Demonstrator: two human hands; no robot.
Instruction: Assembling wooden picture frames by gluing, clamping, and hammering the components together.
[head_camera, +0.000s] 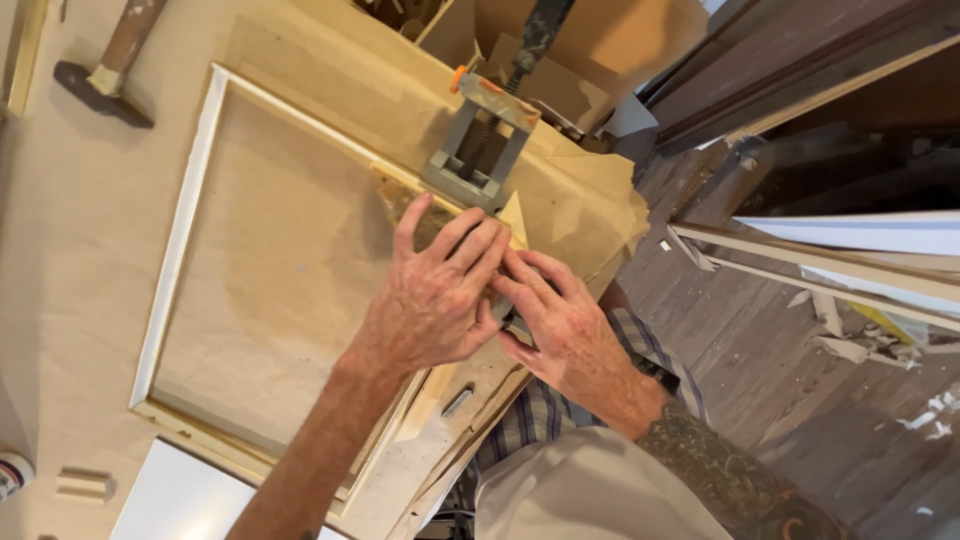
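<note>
A pale wooden frame lies flat on brown paper covering a workbench. A grey corner clamp with an orange tip grips the frame's near right corner. My left hand presses flat on that corner, fingers spread over a small brown block under them. My right hand sits beside it, fingertips touching the left hand's fingers at the frame's edge. What lies under the fingers is hidden.
A hammer rests at the bench's far left. A white sheet lies at the bottom left, with a small wood piece beside it. Long mouldings lean at the right over a wooden floor strewn with scraps.
</note>
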